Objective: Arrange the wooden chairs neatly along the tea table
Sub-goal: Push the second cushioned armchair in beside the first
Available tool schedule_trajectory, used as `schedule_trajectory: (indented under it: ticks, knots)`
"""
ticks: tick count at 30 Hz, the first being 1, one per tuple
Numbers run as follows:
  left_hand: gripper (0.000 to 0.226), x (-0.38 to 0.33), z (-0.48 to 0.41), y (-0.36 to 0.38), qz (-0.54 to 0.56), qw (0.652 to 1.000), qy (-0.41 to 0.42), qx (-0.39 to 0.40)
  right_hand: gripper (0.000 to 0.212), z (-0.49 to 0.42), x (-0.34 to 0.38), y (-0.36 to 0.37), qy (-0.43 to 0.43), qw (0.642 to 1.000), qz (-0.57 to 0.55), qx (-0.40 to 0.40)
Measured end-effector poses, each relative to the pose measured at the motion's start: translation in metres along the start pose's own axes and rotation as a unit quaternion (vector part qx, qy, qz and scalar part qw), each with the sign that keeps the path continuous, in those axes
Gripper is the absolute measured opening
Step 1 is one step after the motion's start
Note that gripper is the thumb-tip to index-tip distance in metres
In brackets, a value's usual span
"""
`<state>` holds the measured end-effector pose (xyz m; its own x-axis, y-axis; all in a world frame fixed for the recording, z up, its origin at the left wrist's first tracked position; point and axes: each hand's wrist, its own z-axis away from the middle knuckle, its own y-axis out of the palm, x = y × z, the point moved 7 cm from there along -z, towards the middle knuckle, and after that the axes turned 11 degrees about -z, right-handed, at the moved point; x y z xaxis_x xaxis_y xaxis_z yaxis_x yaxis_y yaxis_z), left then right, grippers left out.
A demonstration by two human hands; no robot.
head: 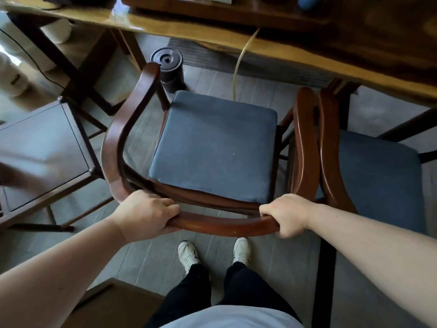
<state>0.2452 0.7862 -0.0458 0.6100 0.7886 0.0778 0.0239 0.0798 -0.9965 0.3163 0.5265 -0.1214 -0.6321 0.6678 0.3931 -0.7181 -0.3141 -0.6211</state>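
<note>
The left hand (144, 213) wraps over the curved back rail of the wooden chair (127, 129) at lower centre-left, fingers curled down over the front of the rail; the right hand (287, 215) is closed in a fist around the same rail at lower centre-right. Between them runs the smooth, glossy, reddish-brown bow of the rail, which sweeps up the frame's left side as one continuous armrest. The chair fills the centre of the frame — its seat carries a squarish, soft-cornered cushion (212, 147) of matte blue-grey fabric. Just to the right, a second chair (331, 147) of the same polished wood stands with its arm beside the held chair's arm, its own blue cushion showing at the right edge. The tea table (295, 53) runs across the top of the frame, a thick slab of varnished yellow-brown wood with an uneven edge. Under it, at upper centre, stands a dark cylindrical canister (169, 69) with a round lid. At left sits a dark-framed stool (47, 147) with a flat grey top. Below the rail — white shoes (189, 253) on grey plank flooring.
</note>
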Motion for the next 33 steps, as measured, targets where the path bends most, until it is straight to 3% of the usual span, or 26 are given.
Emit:
schedule_trajectory:
  ticks: [9, 17, 20, 25, 33]
  knots:
    - [0.029, 0.011, -0.002, 0.006, 0.030, 0.999, 0.019, 0.015, 0.030, -0.002, 0.003, -0.004, 0.018, 1.000, -0.019, 0.010]
    - [0.032, 0.011, -0.005, 0.002, 0.014, 0.998, -0.036, 0.054, 0.031, 0.001, 0.004, -0.009, 0.024, 0.999, -0.019, 0.021]
    - [0.033, 0.011, -0.004, 0.002, 0.012, 0.994, -0.072, 0.083, 0.048, 0.003, 0.006, -0.010, 0.021, 0.999, -0.033, 0.023]
    - [0.042, 0.007, 0.007, 0.000, 0.005, 0.979, -0.151, 0.133, 0.087, 0.002, 0.022, -0.024, -0.037, 0.998, -0.053, -0.019]
    - [0.058, 0.001, 0.044, -0.045, -0.034, 0.953, -0.281, 0.104, 0.087, -0.011, 0.113, -0.064, -0.192, 0.978, -0.055, -0.056]
